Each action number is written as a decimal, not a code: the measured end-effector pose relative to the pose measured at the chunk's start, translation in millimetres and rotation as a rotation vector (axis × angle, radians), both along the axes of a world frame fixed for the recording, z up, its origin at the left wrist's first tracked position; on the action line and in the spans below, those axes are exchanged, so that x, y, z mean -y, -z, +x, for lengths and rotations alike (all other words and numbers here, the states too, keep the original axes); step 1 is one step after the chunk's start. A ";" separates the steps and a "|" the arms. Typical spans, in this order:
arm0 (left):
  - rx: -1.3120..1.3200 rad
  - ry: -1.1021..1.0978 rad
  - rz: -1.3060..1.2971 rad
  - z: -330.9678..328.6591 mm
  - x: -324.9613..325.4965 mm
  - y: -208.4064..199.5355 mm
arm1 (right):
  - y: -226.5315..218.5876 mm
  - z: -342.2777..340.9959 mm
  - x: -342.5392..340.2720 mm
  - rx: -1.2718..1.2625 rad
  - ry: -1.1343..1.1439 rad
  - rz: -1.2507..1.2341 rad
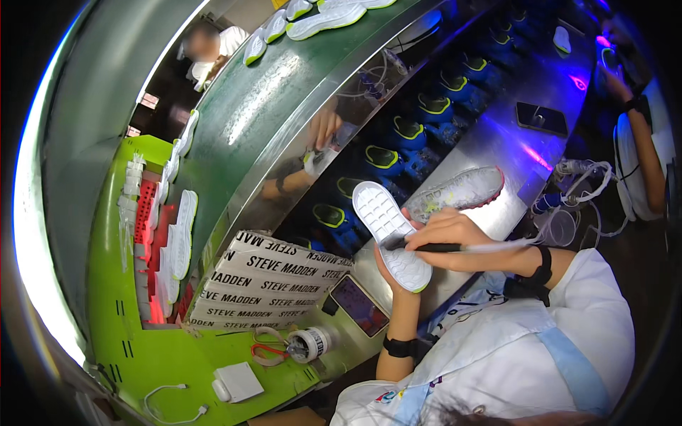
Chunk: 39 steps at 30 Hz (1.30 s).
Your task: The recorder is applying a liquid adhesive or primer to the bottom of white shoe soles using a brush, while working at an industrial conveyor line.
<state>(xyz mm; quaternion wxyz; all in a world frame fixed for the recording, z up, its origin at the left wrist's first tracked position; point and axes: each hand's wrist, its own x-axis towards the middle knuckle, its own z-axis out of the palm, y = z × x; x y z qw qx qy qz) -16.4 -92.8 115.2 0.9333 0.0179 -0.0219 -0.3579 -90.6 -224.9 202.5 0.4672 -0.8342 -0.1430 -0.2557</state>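
Note:
My left hand [388, 272] grips a white shoe sole [378, 208] from beneath, tilting it up with its grid-patterned recess facing me. In my right hand [458, 238] is a black-handled brush [439, 248], with a clear tube running back from its handle. The brush's tip lies against the middle of the sole. Right behind my hands, a grey-white shoe [462, 190] with red edging rests on the metal surface [490, 156]. The fingers of my left hand are partly hidden behind the sole.
Blue shoe uppers [408, 131] with yellow-green collars line the dark channel beyond. A green conveyor [277, 99] carries white soles. Left stand a printed cardboard box [263, 284], a white cup [309, 344], scissors [268, 353] and a tablet [359, 305]. A phone [541, 118] lies right, near a co-worker's arm [643, 135].

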 end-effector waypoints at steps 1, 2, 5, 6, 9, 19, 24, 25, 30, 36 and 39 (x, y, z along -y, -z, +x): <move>-0.085 0.077 -0.028 4.4 -5.0 -1.3 | -7.3 -3.7 -1.9 -0.001 -0.077 -0.077; 0.015 0.090 -0.031 4.2 -1.4 -13.9 | -5.9 -7.8 -9.0 -0.117 -0.294 -0.008; -0.002 0.113 0.002 12.3 -2.6 -19.1 | -15.7 -18.5 -10.2 -0.529 -0.345 0.354; 0.028 0.165 -0.017 15.0 -3.1 -20.8 | -19.8 -12.2 -5.5 -0.637 -0.279 0.488; 0.131 0.214 0.068 25.7 -9.3 -14.7 | -26.8 -12.7 2.5 -0.677 -0.338 0.350; 0.120 0.711 0.408 38.4 4.4 -57.5 | -30.3 -15.6 16.4 -0.479 -0.512 0.158; 0.206 0.885 0.821 45.0 8.8 -63.3 | -37.1 -23.6 35.4 -0.516 -0.566 -0.029; 0.201 0.872 0.817 42.4 11.9 -71.3 | -36.7 -24.1 33.1 -0.300 -0.546 0.179; 0.560 0.760 1.073 44.5 1.3 -72.9 | -18.2 -45.0 72.9 -0.306 -0.339 -0.106; 0.464 0.429 0.289 53.5 -35.1 -130.6 | -66.3 -35.7 32.0 0.003 -0.304 0.196; 0.129 0.132 -0.029 95.2 -72.4 -168.7 | -56.1 -37.5 34.4 0.089 -0.147 0.693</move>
